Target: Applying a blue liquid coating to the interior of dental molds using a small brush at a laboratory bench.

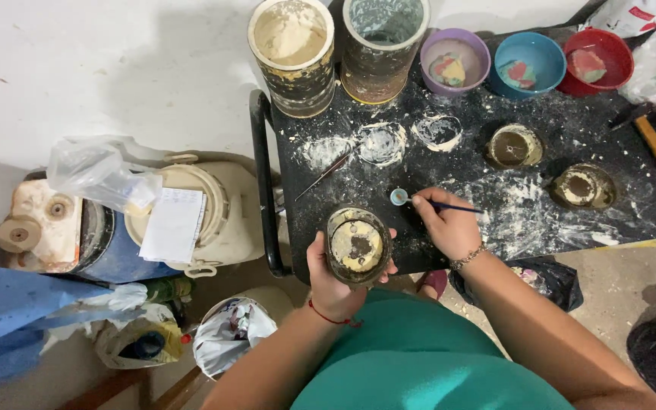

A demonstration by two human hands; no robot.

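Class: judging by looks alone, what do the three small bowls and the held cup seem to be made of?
Three small bowls: probably plastic, with smooth, evenly coloured purple, blue and red walls. Held cup in the left hand: material unclear, its surface crusted with pale, dried, plaster-like residue.

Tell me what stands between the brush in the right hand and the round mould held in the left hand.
Nothing visible does. The right hand holds the thin brush just above and right of the round mould gripped by the left hand; only dusty black table lies between them.

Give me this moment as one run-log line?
left hand: holds round mould | right hand: holds small brush over black table
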